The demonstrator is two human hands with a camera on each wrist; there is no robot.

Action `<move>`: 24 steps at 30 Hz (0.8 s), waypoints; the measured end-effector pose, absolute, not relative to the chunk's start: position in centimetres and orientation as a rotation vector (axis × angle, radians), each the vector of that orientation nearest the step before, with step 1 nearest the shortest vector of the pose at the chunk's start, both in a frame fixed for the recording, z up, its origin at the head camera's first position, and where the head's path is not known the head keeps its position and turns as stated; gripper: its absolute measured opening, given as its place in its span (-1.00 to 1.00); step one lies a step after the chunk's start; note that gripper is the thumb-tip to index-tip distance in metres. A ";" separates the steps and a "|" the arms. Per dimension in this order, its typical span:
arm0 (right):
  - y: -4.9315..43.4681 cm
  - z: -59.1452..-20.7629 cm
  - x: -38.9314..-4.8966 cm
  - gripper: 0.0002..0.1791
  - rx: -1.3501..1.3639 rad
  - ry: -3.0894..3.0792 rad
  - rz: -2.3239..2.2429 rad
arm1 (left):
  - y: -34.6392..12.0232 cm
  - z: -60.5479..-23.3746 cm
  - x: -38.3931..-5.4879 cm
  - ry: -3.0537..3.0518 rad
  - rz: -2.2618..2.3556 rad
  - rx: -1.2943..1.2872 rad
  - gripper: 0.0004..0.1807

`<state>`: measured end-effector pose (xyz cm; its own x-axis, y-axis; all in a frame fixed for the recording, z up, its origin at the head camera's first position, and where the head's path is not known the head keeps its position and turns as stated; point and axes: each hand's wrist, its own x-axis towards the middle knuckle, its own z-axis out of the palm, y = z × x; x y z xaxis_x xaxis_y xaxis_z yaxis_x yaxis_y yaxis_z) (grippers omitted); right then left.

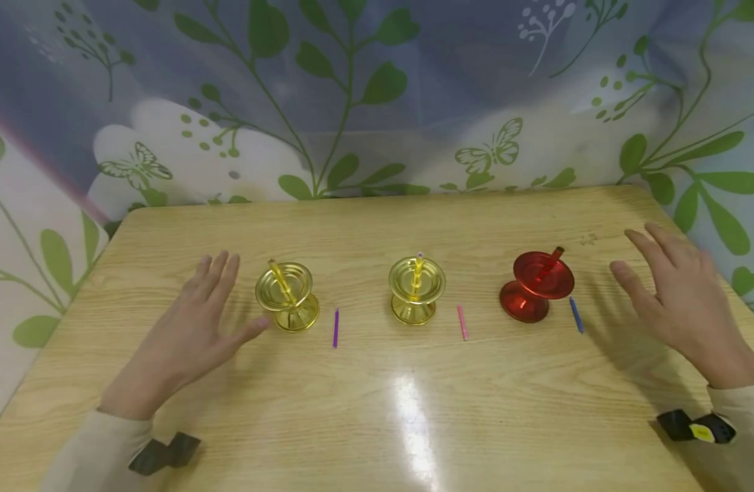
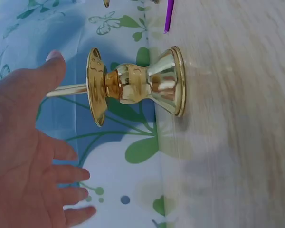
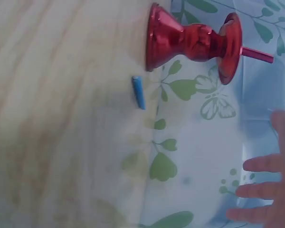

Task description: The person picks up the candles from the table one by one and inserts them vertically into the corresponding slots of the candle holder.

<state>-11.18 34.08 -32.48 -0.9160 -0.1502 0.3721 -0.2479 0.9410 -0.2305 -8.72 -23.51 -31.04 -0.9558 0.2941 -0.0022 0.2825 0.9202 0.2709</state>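
Note:
Three candle holders stand in a row on the wooden table, each a dish on a flared base with a thin upright tube. A shiny gold candle holder (image 1: 298, 317) is at the left, a second gold one (image 1: 413, 312) in the middle and a red one (image 1: 524, 303) at the right. To the right of each lies a small thin candle: purple (image 1: 336, 329), pink (image 1: 462, 322) and blue (image 1: 576, 316). My left hand (image 1: 195, 328), fingers spread, hovers left of the first holder, thumb near its dish. My right hand (image 1: 681, 297) is empty, right of the blue candle.
A light wood-grain table (image 1: 290, 417) with rounded far corners carries everything. Behind it hangs a cloth (image 1: 438, 157) printed with leaves and butterflies. Dark straps with small devices (image 1: 696, 428) sit at both wrists, over light sleeves (image 1: 96, 451).

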 end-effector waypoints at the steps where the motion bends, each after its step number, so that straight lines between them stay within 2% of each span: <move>1: 33.9 -32.4 -11.1 -0.39 0.295 -2.688 0.395 | -23.4 -30.9 -8.9 3.023 0.431 0.466 0.09; 6: 33.1 -31.7 -10.4 -0.55 0.311 -2.540 0.330 | -22.7 -30.2 -9.4 2.957 0.469 0.515 0.09; 18: 30.1 -32.1 -9.0 -0.76 0.521 -2.576 0.253 | -21.6 -29.8 -10.4 2.878 0.470 0.555 0.12; 24: 28.7 -32.8 -8.3 -0.78 0.587 -2.605 0.240 | -21.5 -30.0 -10.7 2.876 0.453 0.559 0.08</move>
<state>-8.28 28.71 -32.79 -0.8049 -0.3631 0.4693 -0.4429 0.8940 -0.0678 -10.75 -21.45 -29.99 -0.9138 0.3899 -0.1141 0.3360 0.8832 0.3272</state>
